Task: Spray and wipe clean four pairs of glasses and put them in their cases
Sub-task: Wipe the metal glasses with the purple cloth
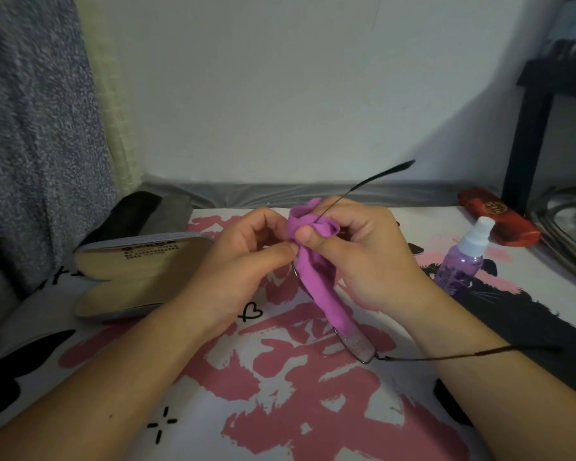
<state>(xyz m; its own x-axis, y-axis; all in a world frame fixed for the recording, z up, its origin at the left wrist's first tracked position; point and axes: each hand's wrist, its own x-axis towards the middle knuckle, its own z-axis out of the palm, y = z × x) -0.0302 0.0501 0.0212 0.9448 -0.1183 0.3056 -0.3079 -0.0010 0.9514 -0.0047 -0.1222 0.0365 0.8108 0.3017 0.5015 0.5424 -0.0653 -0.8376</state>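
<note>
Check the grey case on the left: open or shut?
Open: the grey case lies with both tan-lined halves spread apart, nothing visible inside.

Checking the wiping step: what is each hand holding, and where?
Both hands grip the glasses through the purple cloth at the far lens: left hand pinches beside it, right hand wraps the cloth's top.

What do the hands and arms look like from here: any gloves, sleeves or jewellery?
Both are bare. The left hand and right hand wear no gloves, and no rings, watch or bands show. Both forearms are uncovered to the frame's edge, with no sleeve in view. The fingernails look short and unpainted.
</note>
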